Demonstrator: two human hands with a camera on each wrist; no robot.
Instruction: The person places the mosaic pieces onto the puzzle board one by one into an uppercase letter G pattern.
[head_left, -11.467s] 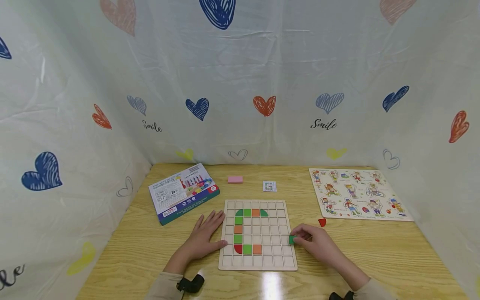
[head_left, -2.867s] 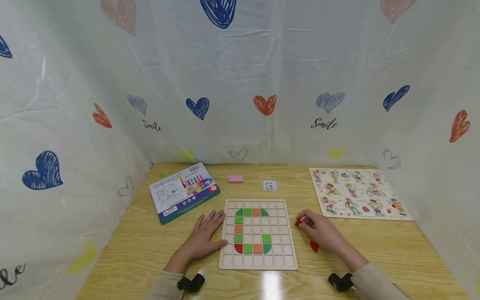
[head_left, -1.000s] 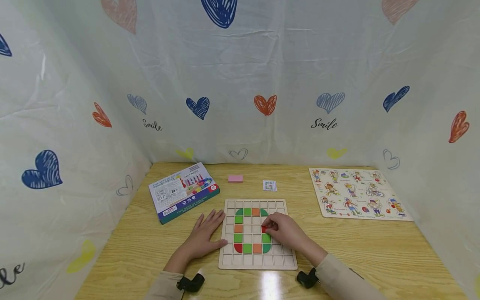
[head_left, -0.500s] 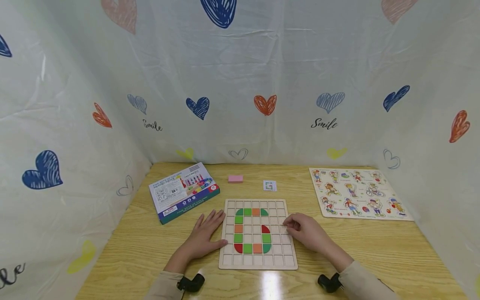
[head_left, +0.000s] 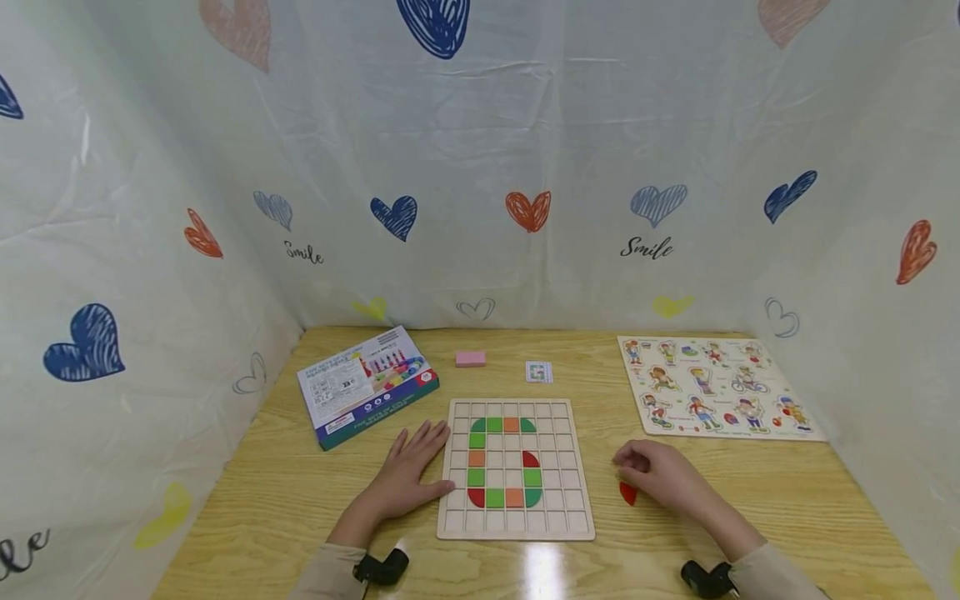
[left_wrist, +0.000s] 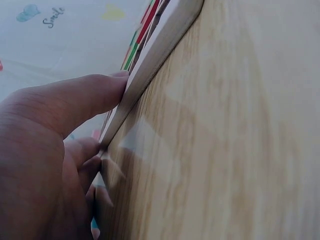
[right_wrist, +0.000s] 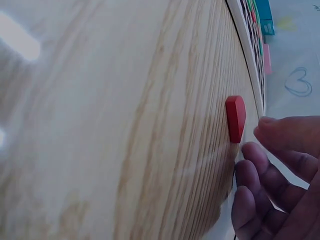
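A wooden grid board (head_left: 558, 525) lies mid-table, with green, orange and red pieces set in its cells in a G-like outline. At the open end of that outline is a red quarter-round piece (head_left: 531, 459). My left hand (head_left: 405, 475) rests spread on the table at the board's left side, its thumb (left_wrist: 100, 92) against the board's edge. To the right of the board, my right hand (head_left: 663, 475) hovers beside a loose red piece (head_left: 627, 493) with a curved side. In the right wrist view, thumb and fingers are apart and the red piece (right_wrist: 235, 119) lies just beyond their tips.
A game box (head_left: 367, 386) lies at the back left. Behind the board are a pink block (head_left: 470, 359) and a small printed card (head_left: 538, 372). A picture puzzle board (head_left: 716, 387) lies at the back right. A heart-patterned curtain (head_left: 480, 167) surrounds the table.
A dark green corner, a light green square and a red quarter-round have been added to the board. My right hand has let go of the red one and moved right; the left stays.
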